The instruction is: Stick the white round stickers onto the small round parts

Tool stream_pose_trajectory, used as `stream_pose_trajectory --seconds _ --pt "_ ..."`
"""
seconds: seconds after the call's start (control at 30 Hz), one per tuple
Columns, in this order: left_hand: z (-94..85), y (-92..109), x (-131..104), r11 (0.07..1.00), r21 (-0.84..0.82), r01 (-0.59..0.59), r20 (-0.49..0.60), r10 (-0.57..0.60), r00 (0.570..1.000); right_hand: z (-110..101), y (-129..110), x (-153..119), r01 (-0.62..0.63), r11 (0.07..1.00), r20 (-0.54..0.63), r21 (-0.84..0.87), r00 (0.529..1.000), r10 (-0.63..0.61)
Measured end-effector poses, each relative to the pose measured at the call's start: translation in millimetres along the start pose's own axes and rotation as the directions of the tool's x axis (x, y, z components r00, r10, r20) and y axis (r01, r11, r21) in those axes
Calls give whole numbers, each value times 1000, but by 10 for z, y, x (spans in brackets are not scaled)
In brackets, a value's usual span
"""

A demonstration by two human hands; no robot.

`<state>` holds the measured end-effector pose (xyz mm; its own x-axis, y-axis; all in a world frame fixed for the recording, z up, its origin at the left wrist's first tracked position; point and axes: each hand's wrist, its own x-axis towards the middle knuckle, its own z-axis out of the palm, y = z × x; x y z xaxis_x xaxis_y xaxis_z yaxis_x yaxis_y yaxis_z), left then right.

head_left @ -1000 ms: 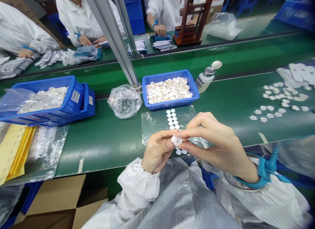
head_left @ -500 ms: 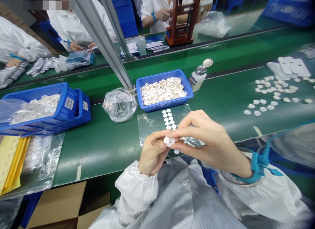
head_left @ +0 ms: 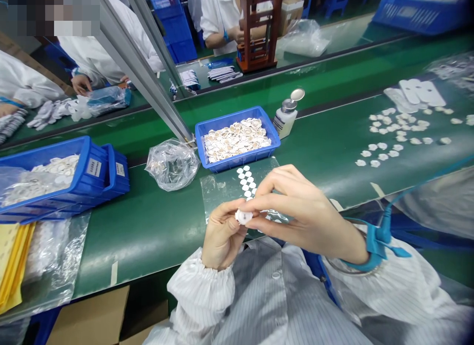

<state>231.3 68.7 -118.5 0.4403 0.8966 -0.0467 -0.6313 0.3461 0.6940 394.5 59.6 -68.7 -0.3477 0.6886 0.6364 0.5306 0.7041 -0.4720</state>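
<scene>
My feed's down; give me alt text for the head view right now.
The left hand and right hand pinch a small white disc over a green work surface. Beyond them, a blue bin of small pieces stands beside a white bottle, its lid open; loose white pieces lie to the right.

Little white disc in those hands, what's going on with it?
A person pinches the small white disc between the fingertips of the left hand and right hand. Below the hands, white round pieces lie in two columns on a clear plastic sheet. Just behind that sits a blue bin with many more pieces, beside a white bottle with its lid open.
</scene>
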Motion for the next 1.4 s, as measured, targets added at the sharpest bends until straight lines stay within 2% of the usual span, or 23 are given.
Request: stream_pose_trajectory --seconds 0.43,0.77,1.2,1.3,1.4 --pt "-19 8 -18 999 -38 37 -40 -39 998 -13 -15 27 -9 1000 14 -1 1000 9" --pt "15 -14 2 976 -214 52 -113 -78 990 -6 -22 -52 -89 992 -20 88 996 91" --pt "23 -1 -7 984 -166 64 -120 -84 989 34 -34 -45 -95 992 -52 81 994 99" --pt "23 5 -24 991 -104 79 -95 -88 992 58 -52 -33 -128 989 -53 74 990 132" --pt "20 13 -38 998 -29 50 -75 -52 996 90 -50 -34 -197 963 -32 186 978 206"
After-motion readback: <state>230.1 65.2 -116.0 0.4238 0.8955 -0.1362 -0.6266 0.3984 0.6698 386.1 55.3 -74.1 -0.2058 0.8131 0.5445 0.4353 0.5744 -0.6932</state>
